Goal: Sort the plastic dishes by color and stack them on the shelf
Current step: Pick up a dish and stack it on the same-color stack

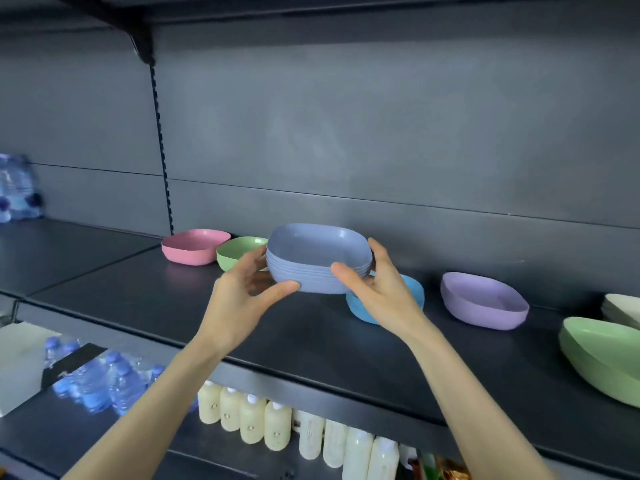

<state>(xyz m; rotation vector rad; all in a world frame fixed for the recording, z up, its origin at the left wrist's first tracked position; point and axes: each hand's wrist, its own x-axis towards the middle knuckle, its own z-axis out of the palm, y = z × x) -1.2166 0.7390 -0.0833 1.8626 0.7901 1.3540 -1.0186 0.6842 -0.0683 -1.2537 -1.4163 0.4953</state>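
Observation:
A stack of several grey-blue plastic dishes (pixel 317 258) hangs just above the dark shelf (pixel 311 334). My left hand (pixel 239 296) grips its left side, thumb under the front rim. My right hand (pixel 377 289) grips its right side, fingers curled round the back edge. On the shelf stand a pink dish (pixel 194 245), a green dish (pixel 235 252) partly hidden behind the held stack, a bright blue stack (pixel 412 296) behind my right hand, and a purple dish (pixel 483 299). A green stack (pixel 602 355) and a cream stack (pixel 623 308) sit at the far right.
A packed bundle of water bottles (pixel 19 188) stands on the shelf at far left. Below, more water bottles (pixel 100 379) and a row of pale yellow bottles (pixel 277 420) fill the lower shelf. A bracket (pixel 142 36) carries the shelf above.

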